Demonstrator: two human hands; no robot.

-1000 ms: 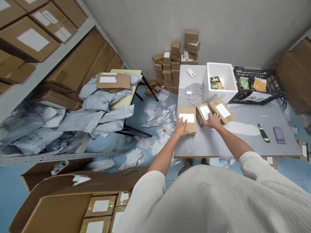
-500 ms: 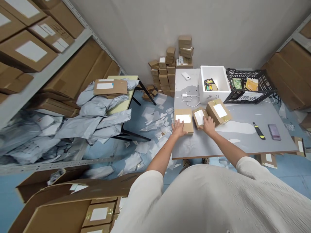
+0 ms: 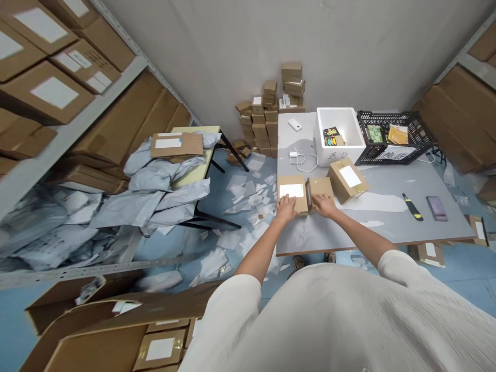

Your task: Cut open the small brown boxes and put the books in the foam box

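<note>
Grey tabletop (image 3: 383,186), squarish brown carton (image 3: 300,202), white label (image 3: 291,190)

1. White foam box (image 3: 325,156) standing on a grey-topped table (image 3: 395,223), with a colourful packet (image 3: 332,135) inside.
2. Black plastic crate (image 3: 370,156) just beside the foam box, holding a green packet (image 3: 375,134) and an orange packet (image 3: 398,135).
3. Black-and-yellow utility knife (image 3: 412,207) lying near a blurred purplish object (image 3: 437,208).
4. White charger (image 3: 293,154) with a looped cable (image 3: 307,172), a white handheld device (image 3: 295,124) farther back.
5. Small cardboard boxes (image 3: 259,130) stacked by the wall (image 3: 217,62).
6. Grey mailer bags (image 3: 149,178) heaped on a yellow-topped table (image 3: 189,173), a brown carton (image 3: 172,149) on top.
7. Paper scraps (image 3: 211,263) scattered over blue floor (image 3: 465,274).
</note>
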